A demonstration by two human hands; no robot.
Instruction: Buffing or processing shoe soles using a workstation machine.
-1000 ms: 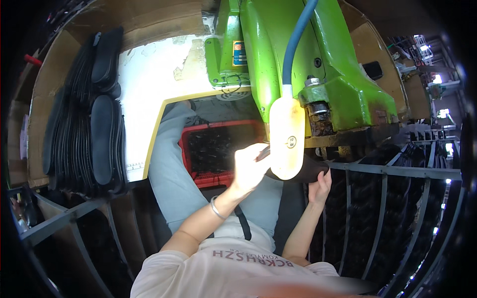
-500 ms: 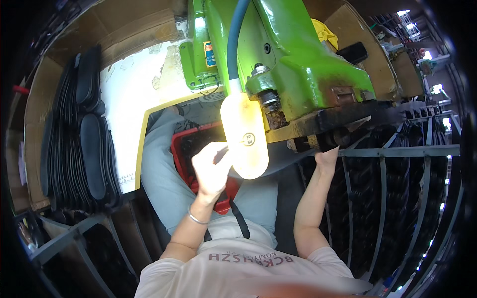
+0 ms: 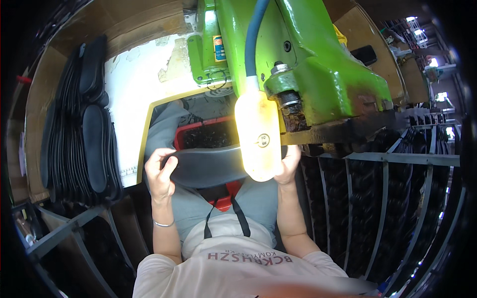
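A dark shoe sole (image 3: 208, 168) stretches sideways above my lap. My left hand (image 3: 160, 175) is closed on its left end, thumb on top and fingers curled. My right hand (image 3: 287, 168) is at the opposite end, partly hidden behind a glowing lamp (image 3: 257, 134) on a blue cable. The lamp also covers the sole's right part. Just beyond the sole stands the green machine (image 3: 318, 79), with a dark, rusty working end at the right. Below the sole, a red crate (image 3: 198, 123) with black scraps shows in the gap of the table.
Stacked black soles (image 3: 93, 149) lie on the white tabletop (image 3: 130, 94) at left, which has a yellow edge. Cardboard walls (image 3: 144, 20) enclose the table. Metal racks (image 3: 397, 158) with dark soles stand at right, another rack (image 3: 74, 233) at lower left. A black phone-like object (image 3: 365, 54) lies far right.
Both hands have come away from the machine's working end and lamp. My left hand moved left and my right hand moved left and down; the sole now shows stretched between them.
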